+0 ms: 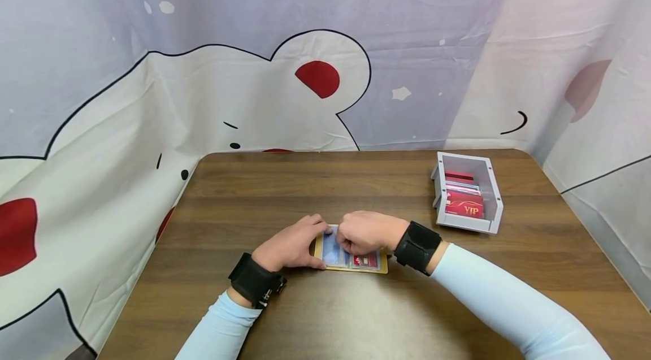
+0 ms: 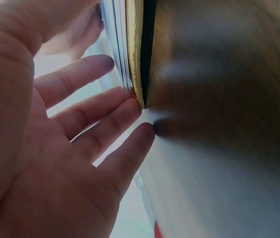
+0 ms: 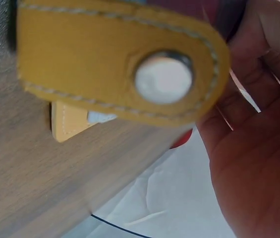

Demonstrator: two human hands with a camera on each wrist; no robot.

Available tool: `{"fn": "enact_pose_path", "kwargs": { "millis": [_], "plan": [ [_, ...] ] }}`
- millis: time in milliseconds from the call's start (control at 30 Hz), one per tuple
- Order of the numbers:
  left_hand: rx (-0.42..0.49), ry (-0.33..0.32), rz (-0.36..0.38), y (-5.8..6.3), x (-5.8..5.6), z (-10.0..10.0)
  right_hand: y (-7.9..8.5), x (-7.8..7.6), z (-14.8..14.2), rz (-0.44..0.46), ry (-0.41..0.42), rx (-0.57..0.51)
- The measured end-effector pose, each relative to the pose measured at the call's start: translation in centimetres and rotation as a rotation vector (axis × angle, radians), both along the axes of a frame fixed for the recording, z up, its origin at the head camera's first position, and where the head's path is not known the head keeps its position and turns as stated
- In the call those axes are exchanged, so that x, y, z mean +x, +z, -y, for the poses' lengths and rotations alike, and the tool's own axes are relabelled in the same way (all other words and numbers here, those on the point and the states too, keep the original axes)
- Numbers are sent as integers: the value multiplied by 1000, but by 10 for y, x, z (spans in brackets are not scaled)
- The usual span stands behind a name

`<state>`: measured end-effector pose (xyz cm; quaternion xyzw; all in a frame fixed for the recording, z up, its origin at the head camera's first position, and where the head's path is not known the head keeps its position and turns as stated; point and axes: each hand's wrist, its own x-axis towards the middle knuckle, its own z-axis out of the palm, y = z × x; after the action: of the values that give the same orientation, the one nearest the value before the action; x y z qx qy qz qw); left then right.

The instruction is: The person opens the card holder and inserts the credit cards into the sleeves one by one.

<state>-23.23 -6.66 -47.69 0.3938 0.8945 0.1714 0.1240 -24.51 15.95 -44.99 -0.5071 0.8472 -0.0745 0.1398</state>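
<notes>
A yellow card holder (image 1: 385, 265) lies spread on the wooden table, with clear pocket pages (image 1: 331, 251) and a red card (image 1: 365, 260) showing at its right part. My left hand (image 1: 292, 244) rests at its left edge, thumb at the near side; in the left wrist view, nearly straight fingers (image 2: 112, 121) touch the edge of the stacked pages and yellow cover. Over the middle of the pages, my right hand (image 1: 368, 231) curls its fingers downward; I cannot tell what they pinch. In the right wrist view, the stitched yellow strap (image 3: 85, 54) with a metal snap (image 3: 163, 78) sticks out toward the camera.
A grey open-topped box (image 1: 470, 225) stands at the back right of the table (image 1: 315, 185), holding several cards, among them a red VIP card (image 1: 464, 205). Behind the table hangs a printed curtain (image 1: 244, 89).
</notes>
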Motion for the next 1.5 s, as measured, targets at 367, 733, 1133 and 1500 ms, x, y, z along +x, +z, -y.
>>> {"fn": "enact_pose_path", "kwargs": {
  "millis": [367,733,1133,1500],
  "plan": [
    [-2,-9,-24,1,3,-2,-5,1,-11,-77,29,-67],
    [-19,-1,-18,3,2,-4,2,-2,-55,60,-78,-251],
    [-35,13,-16,3,3,-3,44,-9,-163,-311,-488,-235],
    [-53,24,7,3,4,-5,34,-27,-241,-139,-667,-3]
  ]
}}
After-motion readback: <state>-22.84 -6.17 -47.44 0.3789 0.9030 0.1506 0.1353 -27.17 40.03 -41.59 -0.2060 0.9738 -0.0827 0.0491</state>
